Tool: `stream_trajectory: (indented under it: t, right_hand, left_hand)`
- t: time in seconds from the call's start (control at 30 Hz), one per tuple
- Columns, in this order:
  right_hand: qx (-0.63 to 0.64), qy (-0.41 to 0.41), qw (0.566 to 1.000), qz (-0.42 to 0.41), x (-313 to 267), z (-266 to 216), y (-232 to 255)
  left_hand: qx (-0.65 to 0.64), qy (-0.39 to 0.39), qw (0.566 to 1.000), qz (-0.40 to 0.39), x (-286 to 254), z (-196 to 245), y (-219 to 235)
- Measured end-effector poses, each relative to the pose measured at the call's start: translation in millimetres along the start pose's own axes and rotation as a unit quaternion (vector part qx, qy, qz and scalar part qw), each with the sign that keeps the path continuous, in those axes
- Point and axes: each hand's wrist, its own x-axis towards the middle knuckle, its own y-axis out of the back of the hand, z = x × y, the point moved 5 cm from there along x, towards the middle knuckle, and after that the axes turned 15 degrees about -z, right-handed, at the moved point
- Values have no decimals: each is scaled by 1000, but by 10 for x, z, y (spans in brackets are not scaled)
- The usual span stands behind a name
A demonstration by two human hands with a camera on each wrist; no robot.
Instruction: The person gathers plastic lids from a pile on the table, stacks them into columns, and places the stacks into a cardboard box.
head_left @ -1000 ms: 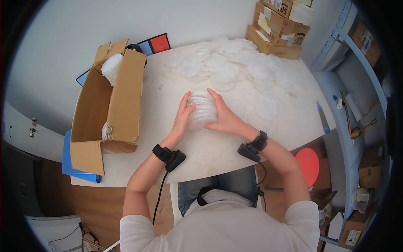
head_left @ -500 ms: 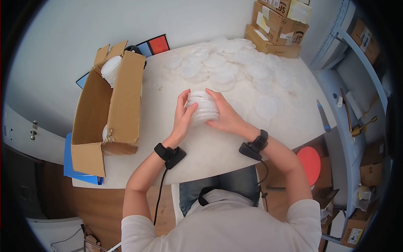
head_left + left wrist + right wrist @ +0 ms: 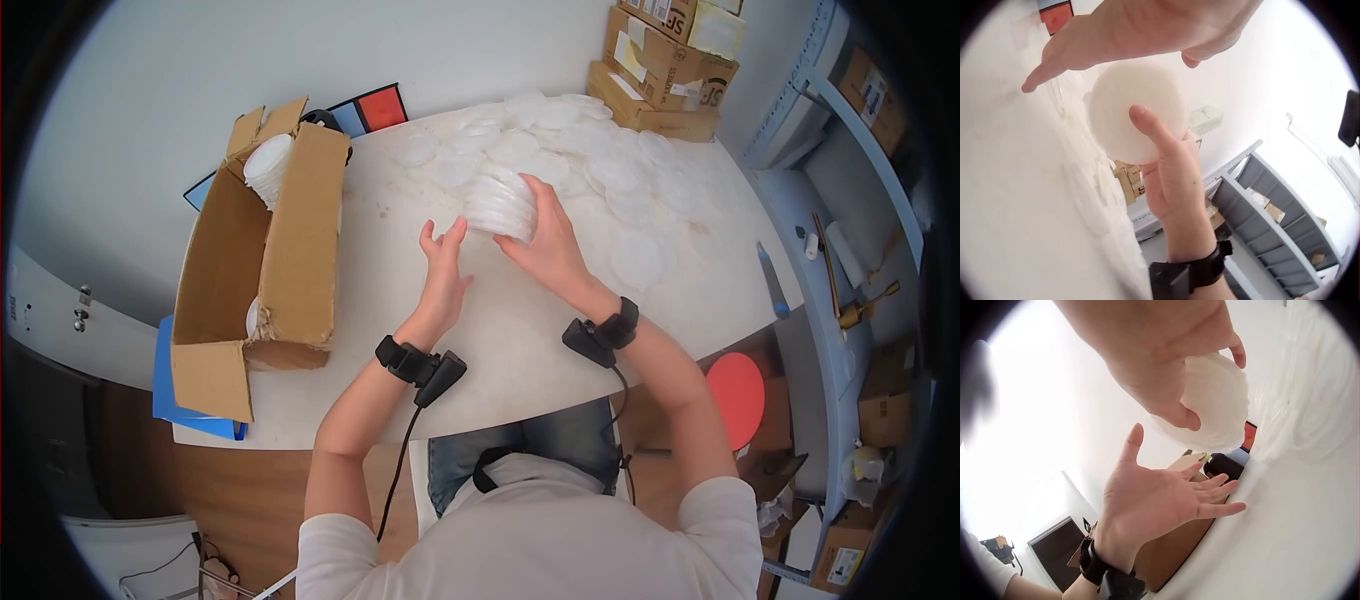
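Note:
A stack of round, translucent white plastic discs [image 3: 497, 205] is held in my right hand [image 3: 548, 250], above the table near the loose discs. In the left wrist view, the thumb presses on the flat face of the end disc [image 3: 1113, 125], while the other fingers are mostly hidden behind the stack. My left hand [image 3: 441, 280] is off the stack, just to its lower left. The right wrist view shows that hand's palm [image 3: 1147, 503] bare, with fingers and thumb spread.
Loose white discs [image 3: 630, 195] lie spread over the back of the white table [image 3: 390, 290]. At left stands an open cardboard box [image 3: 300, 240] with a disc stack [image 3: 266, 165] inside. Cardboard boxes [image 3: 665, 75] are piled at the back right. A blue-handled tool [image 3: 771, 280] lies near the right edge.
Both hands held the stack earlier. The left hand has let go and spread its fingers, while the right hand has carried the stack away from the body, slightly rightward.

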Motion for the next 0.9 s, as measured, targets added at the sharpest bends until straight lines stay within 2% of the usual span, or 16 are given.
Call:
stream_trajectory:
  t: [0.03, 0.07, 0.13, 0.17, 0.23, 0.27, 0.3, 0.33, 0.37, 0.43, 0.57, 0.63, 0.67, 0.77, 0.83, 0.9]
  right_hand:
    - [-59, 31, 996, 57, 4, -89, 67]
    - [-59, 32, 996, 57, 9, -124, 32]
    - [-204, 174, 956, 117, -95, -405, -34]
    - [-206, 174, 956, 116, -134, -447, -6]
    - [-185, 187, 964, 33, -178, -539, 32]
    - [-187, 187, 964, 34, -207, -543, 76]
    - [-79, 161, 984, -16, -217, -479, 109]
    - [32, 133, 988, -66, -223, -411, 119]
    - [33, 134, 988, -68, -232, -387, 151]
    - [-164, 129, 976, -64, -224, -374, 163]
    - [-135, 112, 983, -48, -150, -285, 75]
    - [106, 149, 977, -106, -118, -187, -62]
    - [106, 149, 977, -108, -124, -182, -68]
    - [110, 96, 980, -134, -119, -205, -64]
    - [31, 60, 979, -195, -104, -246, -76]
    - [34, 67, 980, -184, -105, -236, -78]
  left_hand:
    - [-159, 70, 985, -16, -50, -22, -112]
    - [-160, 69, 985, -15, -51, -2, -160]
    - [-245, -72, 945, -206, -11, 184, -394]
    - [-247, -72, 944, -206, 20, 194, -366]
    - [-258, -41, 938, -227, 92, 194, -232]
    - [-247, -50, 933, -256, 133, 155, -156]
    - [-247, -50, 933, -256, 169, 102, -62]
    - [-188, -66, 945, -258, 170, 109, 5]
    - [-129, -81, 954, -257, 163, 100, 49]
    - [-108, -80, 958, -252, 122, 87, 76]
    - [-46, -57, 958, -276, 23, 104, 43]
    - [-97, -52, 952, -286, 10, 78, 47]
    - [-147, -46, 942, -297, 7, 71, 42]
    - [-135, -26, 952, -275, -17, 90, 14]
    - [-127, -24, 956, -262, -25, 106, -28]
    - [-118, -23, 961, -250, -11, 87, -65]
